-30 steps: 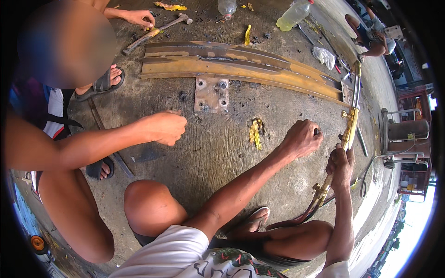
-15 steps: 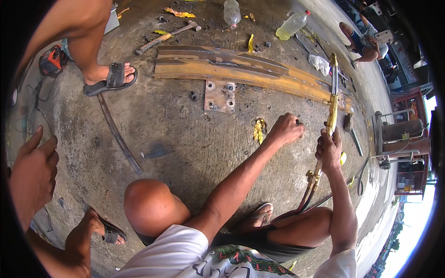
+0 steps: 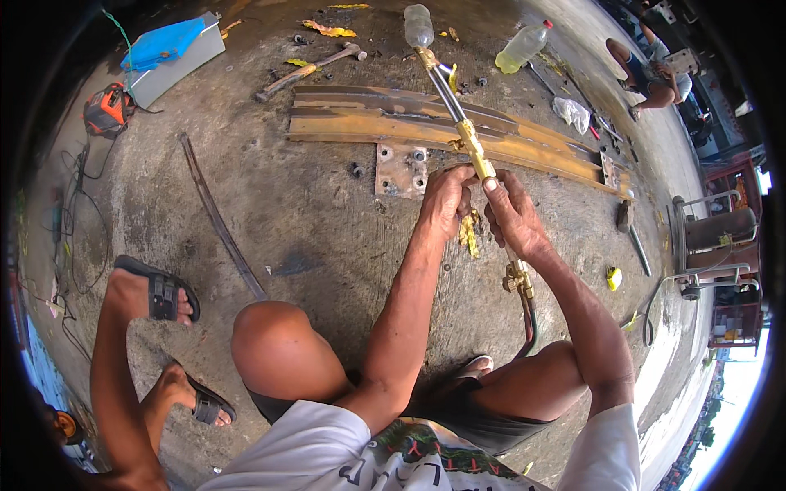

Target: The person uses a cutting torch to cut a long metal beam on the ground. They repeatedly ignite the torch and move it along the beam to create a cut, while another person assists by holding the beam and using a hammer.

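Note:
My right hand (image 3: pixel 517 214) is wrapped around the handle of a brass cutting torch (image 3: pixel 472 146), its thumb lying along the top. The torch slants up and to the left, over a long rusty yellow-brown steel beam (image 3: pixel 352 127), its tip reaching in front of a clear plastic bottle (image 3: pixel 418 26). Two hoses (image 3: pixel 530 323) run from the torch's rear valves down by my right leg. Against the left side of the torch, my left hand (image 3: pixel 447 199) is closed with curled fingers; what they hold is hidden. No flame shows at the tip.
A drilled steel plate (image 3: pixel 400 170) lies against the beam's near edge. Around it are a hammer (image 3: pixel 311 70), another hammer (image 3: pixel 629 233), a yellowish bottle (image 3: pixel 522 47) and a flat bar (image 3: pixel 217 214). A co-worker's sandalled foot (image 3: pixel 160 295) is at left; gas cylinders (image 3: pixel 720 229) stand right.
The torch has swung left, its tip now farther from me. My left hand has moved up and left to meet it. The co-worker has stepped back from the beam's left end.

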The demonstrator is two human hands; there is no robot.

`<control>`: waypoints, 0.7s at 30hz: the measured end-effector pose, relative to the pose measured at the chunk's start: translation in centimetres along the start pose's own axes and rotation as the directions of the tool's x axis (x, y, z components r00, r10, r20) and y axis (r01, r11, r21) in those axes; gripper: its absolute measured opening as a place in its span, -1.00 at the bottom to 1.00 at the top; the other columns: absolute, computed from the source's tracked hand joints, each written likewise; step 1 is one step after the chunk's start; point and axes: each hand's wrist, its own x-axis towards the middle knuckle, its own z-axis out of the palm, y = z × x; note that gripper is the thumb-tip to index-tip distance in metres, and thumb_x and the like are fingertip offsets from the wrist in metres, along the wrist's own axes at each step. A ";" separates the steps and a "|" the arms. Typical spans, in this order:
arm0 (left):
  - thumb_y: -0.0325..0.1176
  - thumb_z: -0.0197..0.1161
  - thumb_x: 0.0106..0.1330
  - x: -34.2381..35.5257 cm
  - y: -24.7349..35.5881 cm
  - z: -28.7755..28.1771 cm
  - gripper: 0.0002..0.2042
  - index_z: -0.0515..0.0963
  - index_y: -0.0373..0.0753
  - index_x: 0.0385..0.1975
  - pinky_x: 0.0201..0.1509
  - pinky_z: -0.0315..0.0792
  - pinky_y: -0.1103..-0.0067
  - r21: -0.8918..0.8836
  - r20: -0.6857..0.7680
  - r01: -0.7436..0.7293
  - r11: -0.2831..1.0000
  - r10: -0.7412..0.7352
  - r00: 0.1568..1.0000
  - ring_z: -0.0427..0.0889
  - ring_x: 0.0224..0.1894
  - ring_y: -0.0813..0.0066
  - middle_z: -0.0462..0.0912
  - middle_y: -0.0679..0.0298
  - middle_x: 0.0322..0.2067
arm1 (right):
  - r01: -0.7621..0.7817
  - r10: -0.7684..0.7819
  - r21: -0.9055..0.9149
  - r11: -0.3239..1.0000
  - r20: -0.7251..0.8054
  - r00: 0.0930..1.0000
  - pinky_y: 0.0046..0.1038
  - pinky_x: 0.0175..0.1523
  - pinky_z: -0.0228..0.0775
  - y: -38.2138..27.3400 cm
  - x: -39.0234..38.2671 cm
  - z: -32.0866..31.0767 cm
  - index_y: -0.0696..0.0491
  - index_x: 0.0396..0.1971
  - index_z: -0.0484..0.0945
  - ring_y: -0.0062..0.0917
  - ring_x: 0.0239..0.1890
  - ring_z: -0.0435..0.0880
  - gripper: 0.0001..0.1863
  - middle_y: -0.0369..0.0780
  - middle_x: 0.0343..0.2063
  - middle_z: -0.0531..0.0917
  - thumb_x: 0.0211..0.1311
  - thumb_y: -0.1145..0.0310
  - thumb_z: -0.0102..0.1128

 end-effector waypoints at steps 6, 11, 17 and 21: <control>-0.27 0.21 0.38 -1.0 2.7 -7.7 -0.77 0.60 -0.28 -0.12 -0.69 0.11 0.75 -0.096 0.096 -0.049 0.994 0.058 0.994 0.21 -0.72 0.78 0.52 0.44 -0.50 | 0.081 -0.058 -0.248 0.965 0.100 0.993 -0.10 -0.03 0.49 -1.1 3.0 5.3 0.27 0.29 0.30 -0.19 -0.18 0.71 0.06 0.06 -0.37 0.65 0.26 -0.51 -0.09; -0.26 0.23 0.39 -1.2 3.1 -11.1 -0.74 0.60 -0.29 -0.07 -0.69 0.13 0.75 0.018 0.082 -0.066 0.998 0.064 0.995 0.25 -0.71 0.80 0.51 0.47 -0.52 | 0.133 -0.075 -0.317 0.939 0.189 0.979 -0.09 0.04 0.48 -2.0 3.7 7.8 0.28 0.26 0.33 -0.09 -0.08 0.70 0.04 0.17 -0.26 0.67 0.25 -0.49 -0.03; -0.28 0.25 0.39 -1.1 2.8 -14.7 -0.84 0.60 -0.23 -0.20 -0.66 0.17 0.73 -0.009 0.036 -0.028 1.000 0.029 0.999 0.28 -0.71 0.79 0.49 0.50 -0.55 | 0.141 -0.068 -0.310 0.940 0.235 0.970 -0.12 -0.09 0.46 -1.5 4.8 10.5 0.30 0.21 0.38 -0.29 -0.32 0.68 0.05 -0.04 -0.46 0.61 0.27 -0.52 -0.10; -0.29 0.28 0.37 -0.8 2.9 -15.5 -0.87 0.59 -0.18 -0.20 -0.66 0.15 0.73 0.001 0.060 0.019 1.000 -0.020 0.998 0.28 -0.70 0.79 0.48 0.52 -0.57 | 0.057 0.002 -0.257 0.965 0.226 0.974 -0.30 -0.40 0.47 -1.2 4.9 11.1 0.24 -0.03 0.45 -0.49 -0.59 0.57 -0.11 -0.23 -0.64 0.50 0.30 -0.46 -0.08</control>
